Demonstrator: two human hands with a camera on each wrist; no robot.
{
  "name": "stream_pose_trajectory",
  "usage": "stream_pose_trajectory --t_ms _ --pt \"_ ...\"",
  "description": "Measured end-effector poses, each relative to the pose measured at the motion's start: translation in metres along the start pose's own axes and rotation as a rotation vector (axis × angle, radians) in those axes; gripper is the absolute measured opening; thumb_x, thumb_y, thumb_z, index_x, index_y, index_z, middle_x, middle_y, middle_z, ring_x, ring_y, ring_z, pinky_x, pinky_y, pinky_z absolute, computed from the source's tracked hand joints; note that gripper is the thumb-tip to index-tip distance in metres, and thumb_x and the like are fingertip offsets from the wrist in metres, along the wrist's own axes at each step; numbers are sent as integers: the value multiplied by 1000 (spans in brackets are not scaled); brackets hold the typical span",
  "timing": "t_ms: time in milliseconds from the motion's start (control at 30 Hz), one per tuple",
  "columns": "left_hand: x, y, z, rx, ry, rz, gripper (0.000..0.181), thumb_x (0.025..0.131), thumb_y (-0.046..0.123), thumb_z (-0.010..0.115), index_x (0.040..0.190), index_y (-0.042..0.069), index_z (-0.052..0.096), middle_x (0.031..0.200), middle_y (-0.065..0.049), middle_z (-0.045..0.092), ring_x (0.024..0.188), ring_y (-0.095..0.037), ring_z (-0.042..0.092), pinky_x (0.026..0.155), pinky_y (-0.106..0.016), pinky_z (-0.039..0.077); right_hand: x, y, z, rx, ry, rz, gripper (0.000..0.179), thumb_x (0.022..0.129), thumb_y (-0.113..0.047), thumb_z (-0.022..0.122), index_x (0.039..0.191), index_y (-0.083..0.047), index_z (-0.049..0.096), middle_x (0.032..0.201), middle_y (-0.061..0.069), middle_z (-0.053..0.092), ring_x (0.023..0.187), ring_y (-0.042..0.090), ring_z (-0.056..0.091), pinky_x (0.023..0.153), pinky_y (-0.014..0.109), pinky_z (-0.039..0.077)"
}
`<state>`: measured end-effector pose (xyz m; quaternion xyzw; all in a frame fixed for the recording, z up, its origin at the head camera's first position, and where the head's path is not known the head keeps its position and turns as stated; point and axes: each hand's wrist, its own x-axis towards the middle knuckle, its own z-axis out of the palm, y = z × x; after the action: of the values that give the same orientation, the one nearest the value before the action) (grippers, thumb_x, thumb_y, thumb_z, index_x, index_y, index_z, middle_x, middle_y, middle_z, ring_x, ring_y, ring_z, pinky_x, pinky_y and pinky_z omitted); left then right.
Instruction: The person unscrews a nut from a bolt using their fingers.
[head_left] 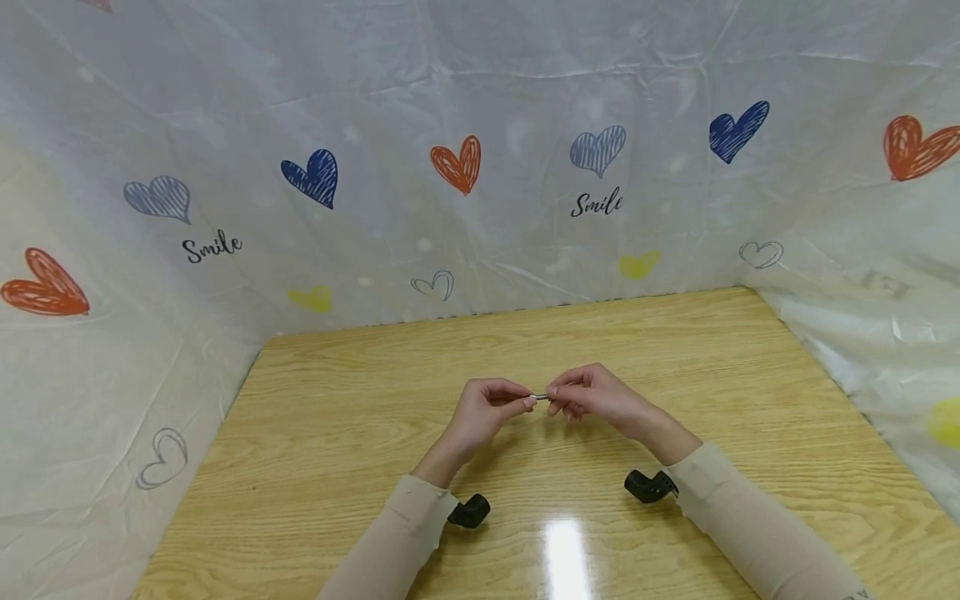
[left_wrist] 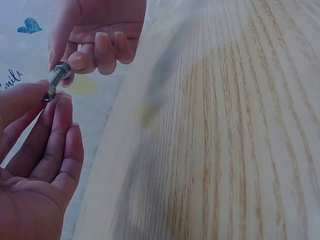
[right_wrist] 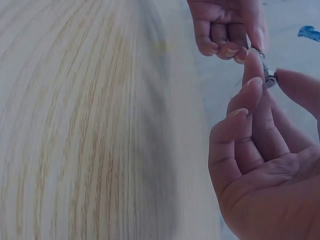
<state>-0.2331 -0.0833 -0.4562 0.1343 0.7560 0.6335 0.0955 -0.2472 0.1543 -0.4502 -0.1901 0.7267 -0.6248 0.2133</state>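
Note:
A small silver metal bolt [head_left: 541, 397] is held level between both hands above the table. My left hand [head_left: 482, 414] pinches one end of it between thumb and fingers; in the left wrist view a nut-like ring [left_wrist: 49, 94] shows at those fingertips. The other, thicker end [left_wrist: 62, 69] is pinched by my right hand [head_left: 600, 397]. Threads on the bolt [left_wrist: 56, 78] are visible between the two grips. From the right wrist view, the thicker end [right_wrist: 270, 80] sits between thumb and fingers, while the far end is partly covered by fingers.
The wood-grain table [head_left: 337, 433] spreads under both hands. A pale sheet [head_left: 517, 233] printed with hearts and "Smile" hangs behind and at the sides. Black wrist devices [head_left: 470, 511] stick out beside the sleeves, and light glares off the table near the front.

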Motion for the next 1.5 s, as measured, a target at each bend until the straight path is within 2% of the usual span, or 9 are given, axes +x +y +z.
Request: stream_pose_trajectory --t_ms 167,333,467,667,900,1033,1200,1367,1500 --pt "-1 0 0 -5 1 2 13 94 9 76 104 2 79 102 -9 75 92 -23 73 90 -53 57 -1 0 -1 19 -6 -11 34 103 -16 65 127 7 62 107 25 68 74 25 58 65 35 50" --pt "0 0 0 -11 3 7 13 94 8 76 104 1 78 102 -10 75 91 -23 74 90 -53 57 -2 -2 -1 18 19 28 46 105 -25 63 136 8 56 112 20 66 79 30 62 69 36 52" --pt "1 0 -1 -9 4 9 12 94 7 75 104 1 79 103 -10 75 91 -21 74 90 -54 57 0 -1 1 1 43 45 44 107 -32 58 128 6 65 106 14 70 76 24 63 68 33 52" --pt "0 -1 -1 1 -2 17 12 94 8 75 104 2 79 103 -11 75 91 -21 73 91 -54 57 2 0 5 37 42 43 33 106 -23 60 118 5 71 94 9 73 67 14 57 60 27 46" --pt "-1 -1 -1 16 -3 16 12 94 9 76 104 3 79 102 -10 75 93 -26 73 89 -53 57 1 2 6 39 33 3 24 103 -17 65 117 2 70 101 13 68 66 15 48 61 30 41" --pt "0 -1 -1 14 -1 11 12 94 8 76 104 2 79 102 -9 75 94 -29 73 89 -54 57 -1 2 5 19 22 -10 30 101 -16 68 124 2 67 111 14 65 72 19 50 65 33 44" --pt "0 -1 -1 12 0 9 12 94 8 76 104 2 79 101 -9 75 94 -30 73 89 -53 57 -3 0 4 0 30 30 46 101 -24 67 136 4 58 123 17 63 87 34 60 74 39 51" --pt "1 0 -1 12 -1 11 12 94 9 76 104 3 79 103 -10 75 94 -29 73 90 -54 57 -2 0 4 32 53 57 38 104 -29 63 126 2 67 110 18 70 83 30 63 67 32 48" --pt "1 0 0 15 -3 10 12 94 9 76 104 3 79 103 -9 75 92 -23 73 91 -54 57 0 1 4 51 47 46 34 105 -25 61 117 5 71 96 10 74 74 20 60 61 27 42"
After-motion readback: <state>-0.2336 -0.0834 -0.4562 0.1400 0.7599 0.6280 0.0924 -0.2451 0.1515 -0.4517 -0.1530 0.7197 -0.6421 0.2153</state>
